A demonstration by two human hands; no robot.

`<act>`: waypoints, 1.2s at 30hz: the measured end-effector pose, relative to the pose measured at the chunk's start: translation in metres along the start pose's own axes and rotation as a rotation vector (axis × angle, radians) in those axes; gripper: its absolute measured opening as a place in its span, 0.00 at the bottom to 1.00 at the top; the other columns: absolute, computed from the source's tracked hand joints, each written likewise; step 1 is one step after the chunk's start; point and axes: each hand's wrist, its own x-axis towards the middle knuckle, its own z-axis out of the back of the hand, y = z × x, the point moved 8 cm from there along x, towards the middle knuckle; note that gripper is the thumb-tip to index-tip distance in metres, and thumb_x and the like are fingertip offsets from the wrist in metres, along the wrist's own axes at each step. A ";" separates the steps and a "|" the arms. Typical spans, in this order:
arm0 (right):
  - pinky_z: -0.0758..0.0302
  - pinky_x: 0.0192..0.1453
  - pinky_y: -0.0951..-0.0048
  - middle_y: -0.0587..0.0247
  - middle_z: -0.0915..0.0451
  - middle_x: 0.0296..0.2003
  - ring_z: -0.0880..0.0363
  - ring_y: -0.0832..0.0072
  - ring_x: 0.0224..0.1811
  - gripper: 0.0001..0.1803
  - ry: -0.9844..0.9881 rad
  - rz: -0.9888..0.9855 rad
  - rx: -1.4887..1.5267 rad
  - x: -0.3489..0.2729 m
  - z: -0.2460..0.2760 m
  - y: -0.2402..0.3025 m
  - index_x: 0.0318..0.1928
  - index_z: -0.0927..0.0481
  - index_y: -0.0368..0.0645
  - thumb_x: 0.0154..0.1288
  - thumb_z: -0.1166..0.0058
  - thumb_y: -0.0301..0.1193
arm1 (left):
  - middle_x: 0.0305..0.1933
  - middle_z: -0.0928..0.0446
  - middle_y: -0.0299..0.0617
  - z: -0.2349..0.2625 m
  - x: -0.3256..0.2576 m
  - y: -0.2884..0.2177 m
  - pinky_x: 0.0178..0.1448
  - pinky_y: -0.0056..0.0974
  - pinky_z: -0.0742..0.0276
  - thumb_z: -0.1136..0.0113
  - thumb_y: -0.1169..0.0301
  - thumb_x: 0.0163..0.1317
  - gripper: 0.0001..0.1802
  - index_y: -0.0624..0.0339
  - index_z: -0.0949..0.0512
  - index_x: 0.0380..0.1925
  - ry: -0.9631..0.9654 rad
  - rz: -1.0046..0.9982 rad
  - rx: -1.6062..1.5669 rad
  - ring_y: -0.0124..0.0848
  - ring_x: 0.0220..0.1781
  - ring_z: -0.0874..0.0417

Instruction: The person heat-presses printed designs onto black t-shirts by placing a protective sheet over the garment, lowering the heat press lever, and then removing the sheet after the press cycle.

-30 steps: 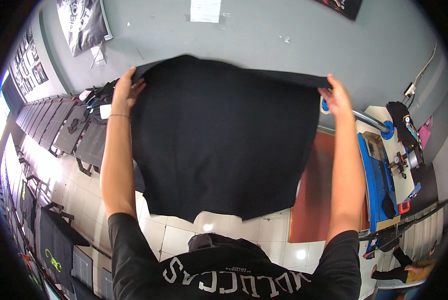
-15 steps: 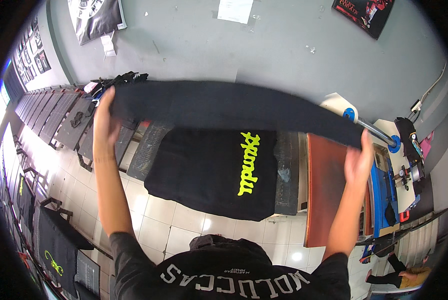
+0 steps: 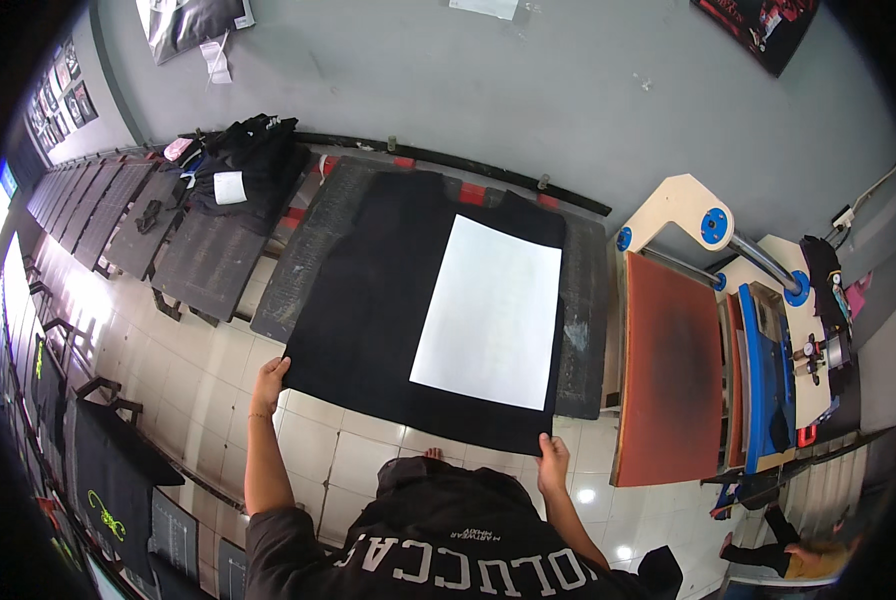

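A black shirt-shaped piece of cloth (image 3: 363, 300) lies spread over a dark, worn printing board (image 3: 293, 260). On its right half rests a large white sheet of paper (image 3: 493, 315), slightly turned. My left hand (image 3: 271, 382) pinches the near left corner of the cloth between thumb and fingers. At the near right corner, my right hand (image 3: 554, 462) grips the hem in the same way. Between my hands the near edge hangs past the board. The cloth hides whatever lies beneath it.
A heat press with a brown pad (image 3: 668, 370) and a blue frame (image 3: 763, 370) stands to the right. Dark garments (image 3: 248, 165) are heaped on the board at left, more boards (image 3: 93, 210) beyond. Someone in a yellow top (image 3: 818, 560) is at lower right.
My hands have come down toward me and closer together, laying out the black cloth held up before. The bright green lettering is now covered, and the white sheet has come into sight.
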 end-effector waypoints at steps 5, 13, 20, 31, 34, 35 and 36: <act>0.22 0.38 0.73 0.74 0.27 0.27 0.28 0.84 0.29 0.14 0.037 -0.047 0.059 0.005 0.007 -0.034 0.28 0.29 0.48 0.70 0.42 0.38 | 0.25 0.29 0.27 0.012 0.007 0.033 0.33 0.30 0.27 0.45 0.62 0.71 0.15 0.55 0.25 0.25 -0.056 0.028 -0.020 0.19 0.25 0.29; 0.23 0.21 0.75 0.68 0.25 0.25 0.21 0.77 0.22 0.14 0.025 -0.121 0.012 0.001 0.016 -0.044 0.31 0.27 0.43 0.69 0.42 0.38 | 0.29 0.27 0.30 -0.006 0.008 0.038 0.38 0.32 0.26 0.47 0.62 0.72 0.15 0.58 0.24 0.29 -0.021 0.011 0.009 0.21 0.32 0.27; 0.18 0.28 0.73 0.55 0.14 0.34 0.15 0.73 0.26 0.14 0.232 -0.254 -0.237 0.019 0.047 -0.090 0.47 0.23 0.36 0.71 0.49 0.35 | 0.46 0.25 0.45 0.060 0.045 0.073 0.48 0.37 0.24 0.47 0.64 0.67 0.14 0.64 0.23 0.43 -0.465 0.126 0.910 0.35 0.46 0.22; 0.20 0.39 0.67 0.57 0.15 0.33 0.15 0.67 0.35 0.11 -0.723 -0.199 -0.144 -0.181 0.393 -0.098 0.45 0.20 0.41 0.66 0.47 0.32 | 0.44 0.23 0.51 -0.575 -0.251 -0.070 0.56 0.41 0.27 0.52 0.74 0.71 0.10 0.71 0.24 0.43 0.803 -1.007 0.663 0.42 0.47 0.21; 0.24 0.47 0.67 0.53 0.20 0.37 0.20 0.66 0.39 0.10 -1.730 -0.190 -0.166 -0.332 0.445 -0.090 0.43 0.23 0.37 0.62 0.46 0.27 | 0.42 0.21 0.48 -0.682 -0.414 -0.023 0.54 0.40 0.27 0.46 0.76 0.66 0.07 0.65 0.22 0.41 1.455 -0.767 0.666 0.40 0.47 0.21; 0.28 0.54 0.61 0.48 0.23 0.42 0.24 0.57 0.47 0.13 -1.937 -0.240 -0.120 -0.374 0.441 -0.115 0.44 0.24 0.35 0.60 0.47 0.28 | 0.42 0.21 0.49 -0.706 -0.448 0.013 0.53 0.40 0.27 0.45 0.76 0.64 0.08 0.65 0.21 0.41 1.637 -0.752 0.751 0.43 0.47 0.20; 0.30 0.56 0.62 0.49 0.26 0.45 0.26 0.58 0.49 0.16 -2.036 -0.301 0.217 -0.400 0.431 -0.172 0.48 0.28 0.33 0.60 0.48 0.27 | 0.42 0.21 0.50 -0.725 -0.499 0.031 0.53 0.41 0.27 0.45 0.75 0.64 0.08 0.66 0.22 0.41 1.840 -0.811 0.720 0.44 0.47 0.20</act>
